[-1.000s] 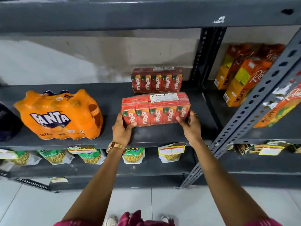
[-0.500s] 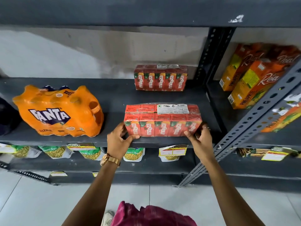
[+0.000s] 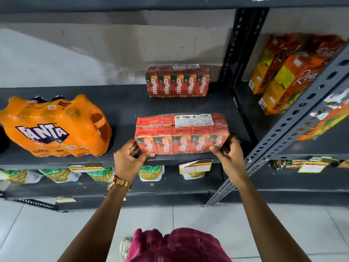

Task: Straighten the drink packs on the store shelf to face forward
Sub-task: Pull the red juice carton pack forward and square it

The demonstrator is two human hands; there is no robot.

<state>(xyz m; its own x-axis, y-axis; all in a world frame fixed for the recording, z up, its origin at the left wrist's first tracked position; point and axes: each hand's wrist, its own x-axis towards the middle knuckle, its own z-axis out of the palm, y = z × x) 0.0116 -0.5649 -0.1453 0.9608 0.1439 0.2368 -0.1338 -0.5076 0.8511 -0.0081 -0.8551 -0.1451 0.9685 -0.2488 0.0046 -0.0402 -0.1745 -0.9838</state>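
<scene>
A shrink-wrapped red Maaza carton pack (image 3: 182,134) sits at the front edge of the dark shelf (image 3: 120,108), its labels facing me. My left hand (image 3: 129,160) grips its lower left corner, thumb under the front edge. My right hand (image 3: 229,154) holds its right end, fingers around the side. A second Maaza pack (image 3: 177,81) stands at the back of the shelf, labels forward. An orange Fanta multipack (image 3: 54,126) rests on the shelf's left part, logo facing me, slightly tilted.
A perforated grey upright (image 3: 294,118) slants past my right hand. Pineapple juice cartons (image 3: 287,72) fill the bay to the right. Snack pouches (image 3: 151,172) and price tags hang on the lower shelf. A black object shows at the far left edge.
The front Maaza pack has slid toward me to the shelf's front edge and turned square, with both hands staying on its ends.
</scene>
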